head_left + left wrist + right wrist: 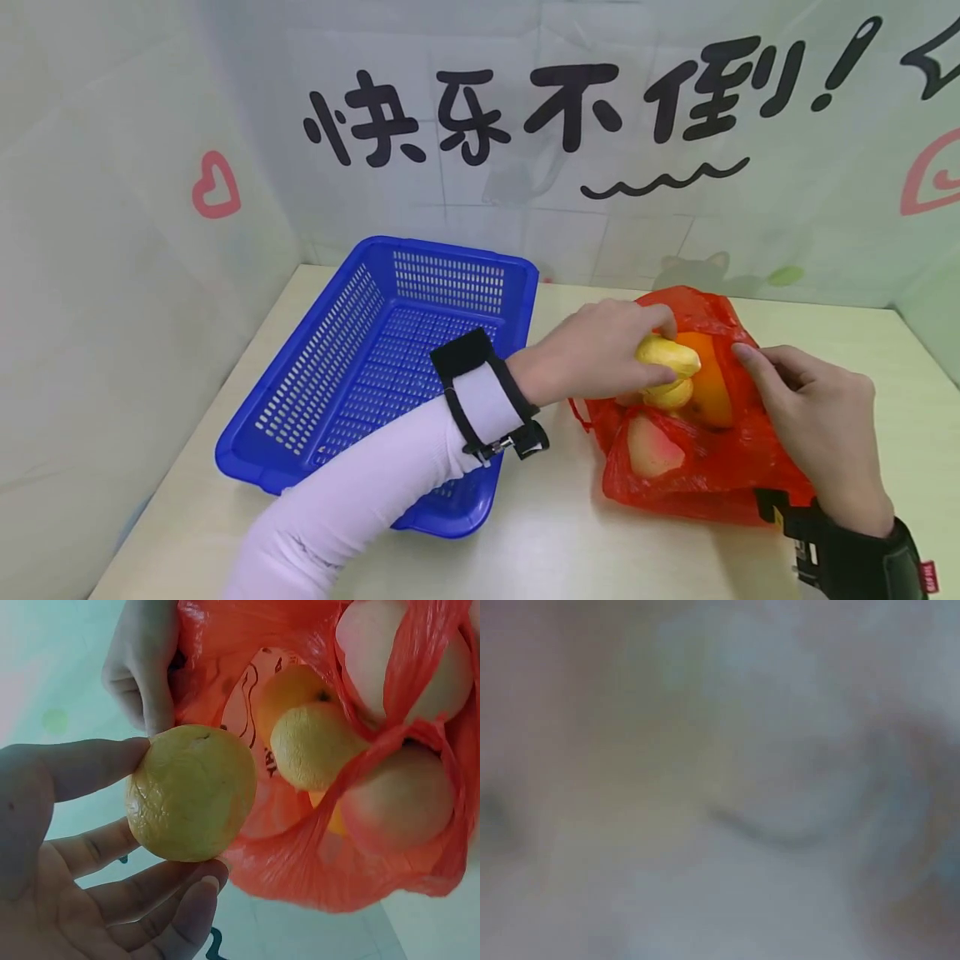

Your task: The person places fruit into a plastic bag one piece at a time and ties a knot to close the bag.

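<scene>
My left hand (611,346) pinches a round yellow fruit with wrinkled skin (193,793) between thumb and fingers, at the mouth of a red plastic bag (720,467). Inside the bag, another yellow fruit (311,746) lies against an orange (705,379). Two pale pinkish fruits like peaches show in the left wrist view, one upper (367,652) and one lower (401,799), partly covered by the bag. At the bag's right side my right hand (821,425) pinches its edge between thumb and fingers. The right wrist view is too blurred to make out anything.
A blue perforated plastic basket (251,442) stands left of the bag on the pale table (570,533), with my left forearm crossing over its near right part. Light printed sheets (480,200) hang behind and at the sides of the table.
</scene>
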`<state>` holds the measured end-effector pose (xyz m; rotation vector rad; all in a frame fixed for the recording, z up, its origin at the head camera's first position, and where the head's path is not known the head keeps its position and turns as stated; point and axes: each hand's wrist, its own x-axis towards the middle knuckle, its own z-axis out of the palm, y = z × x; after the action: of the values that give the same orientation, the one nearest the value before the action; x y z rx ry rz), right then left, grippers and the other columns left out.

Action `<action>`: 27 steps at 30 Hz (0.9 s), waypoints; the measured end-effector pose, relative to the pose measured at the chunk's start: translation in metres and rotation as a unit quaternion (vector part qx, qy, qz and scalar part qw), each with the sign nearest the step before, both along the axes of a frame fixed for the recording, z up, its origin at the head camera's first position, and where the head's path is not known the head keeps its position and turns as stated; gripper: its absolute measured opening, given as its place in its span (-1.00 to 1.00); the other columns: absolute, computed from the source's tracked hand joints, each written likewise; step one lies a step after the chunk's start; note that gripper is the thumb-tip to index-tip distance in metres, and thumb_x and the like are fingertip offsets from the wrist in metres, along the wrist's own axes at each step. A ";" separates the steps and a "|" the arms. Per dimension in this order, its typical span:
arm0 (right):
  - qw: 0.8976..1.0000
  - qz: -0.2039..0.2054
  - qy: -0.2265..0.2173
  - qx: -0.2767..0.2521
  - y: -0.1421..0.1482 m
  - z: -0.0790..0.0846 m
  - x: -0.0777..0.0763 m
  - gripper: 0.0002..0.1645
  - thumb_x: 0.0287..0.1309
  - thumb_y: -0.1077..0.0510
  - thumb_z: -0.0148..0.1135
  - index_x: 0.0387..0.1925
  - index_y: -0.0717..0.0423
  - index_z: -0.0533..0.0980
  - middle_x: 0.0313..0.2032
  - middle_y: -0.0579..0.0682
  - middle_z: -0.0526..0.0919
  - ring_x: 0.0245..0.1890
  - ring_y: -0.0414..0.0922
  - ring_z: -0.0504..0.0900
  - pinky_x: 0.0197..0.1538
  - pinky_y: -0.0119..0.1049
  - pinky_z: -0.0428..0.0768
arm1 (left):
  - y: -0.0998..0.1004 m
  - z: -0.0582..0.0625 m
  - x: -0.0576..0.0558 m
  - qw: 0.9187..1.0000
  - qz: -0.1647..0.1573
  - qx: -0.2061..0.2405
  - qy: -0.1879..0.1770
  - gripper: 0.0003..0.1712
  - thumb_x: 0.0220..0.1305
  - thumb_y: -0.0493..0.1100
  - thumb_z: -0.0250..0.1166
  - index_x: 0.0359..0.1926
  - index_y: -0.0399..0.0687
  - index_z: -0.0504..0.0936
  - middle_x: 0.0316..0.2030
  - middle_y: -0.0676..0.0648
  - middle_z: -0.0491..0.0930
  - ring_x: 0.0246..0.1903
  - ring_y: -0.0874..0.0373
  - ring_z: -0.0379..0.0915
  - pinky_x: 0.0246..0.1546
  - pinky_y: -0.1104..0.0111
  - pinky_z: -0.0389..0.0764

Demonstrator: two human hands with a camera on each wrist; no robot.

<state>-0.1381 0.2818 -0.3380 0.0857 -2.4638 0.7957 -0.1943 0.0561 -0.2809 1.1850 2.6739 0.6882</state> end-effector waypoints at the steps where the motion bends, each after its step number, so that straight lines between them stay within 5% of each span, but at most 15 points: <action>1: 1.000 0.001 0.002 -0.001 0.000 0.000 0.000 -0.76 0.18 0.14 0.37 -0.26 0.29 0.70 -0.48 0.26 0.71 -0.57 -0.63 0.30 -0.41 -0.82 0.33 | 0.003 -0.001 0.001 1.000 -0.002 -0.005 0.001 -0.62 0.34 0.06 0.26 0.08 0.02 0.51 -0.23 0.10 0.55 -0.29 0.31 0.44 -0.35 0.63 0.46; 9: 1.000 -0.009 0.014 0.002 0.002 0.002 0.000 -0.76 0.17 0.15 0.38 -0.27 0.30 0.70 -0.50 0.28 0.69 -0.61 -0.60 0.27 -0.47 -0.78 0.30 | 0.029 -0.011 0.007 0.999 -0.012 -0.030 0.026 -0.71 0.32 0.05 0.26 -0.02 0.09 0.49 -0.34 0.17 0.51 -0.34 0.38 0.39 -0.37 0.63 0.41; 27: 0.999 -0.025 0.019 -0.006 0.004 0.003 0.000 -0.76 0.16 0.17 0.38 -0.28 0.32 0.70 -0.44 0.32 0.71 -0.57 -0.72 0.25 -0.43 -0.81 0.29 | 0.070 -0.024 0.014 0.997 0.017 -0.068 0.014 -0.67 0.29 0.06 0.31 0.00 0.15 0.46 -0.26 0.20 0.46 -0.27 0.40 0.32 -0.40 0.66 0.40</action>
<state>-0.1377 0.2860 -0.3354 0.0339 -2.4157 0.7798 -0.1805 0.1262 -0.3048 1.1240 2.7202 0.4901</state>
